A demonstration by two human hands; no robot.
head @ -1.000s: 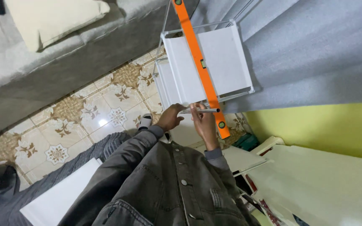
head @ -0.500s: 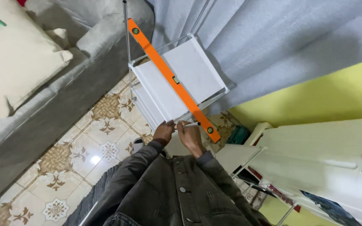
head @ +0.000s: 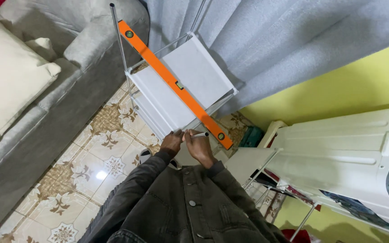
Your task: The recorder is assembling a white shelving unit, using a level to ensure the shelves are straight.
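Observation:
A white fabric-shelved rack (head: 194, 72) on a thin metal frame stands before me, with a long orange spirit level (head: 174, 84) lying diagonally across its top shelf. My left hand (head: 172, 142) grips the rack's near corner. Beside it, my right hand (head: 198, 147) holds a short silver metal tube (head: 200, 134), which points right toward the lower end of the level. Both hands nearly touch each other at the frame's front edge.
A grey sofa (head: 46, 99) with a cream cushion (head: 5, 81) fills the left. Grey curtains (head: 271, 40) hang behind the rack, next to a yellow wall (head: 338, 94). A white appliance (head: 347, 153) stands at right. Patterned tiles (head: 86, 166) cover the floor.
The view has swung, so the rack and level now sit further left and more tilted. Both hands stay together at the rack's near corner, the right still holding the tube.

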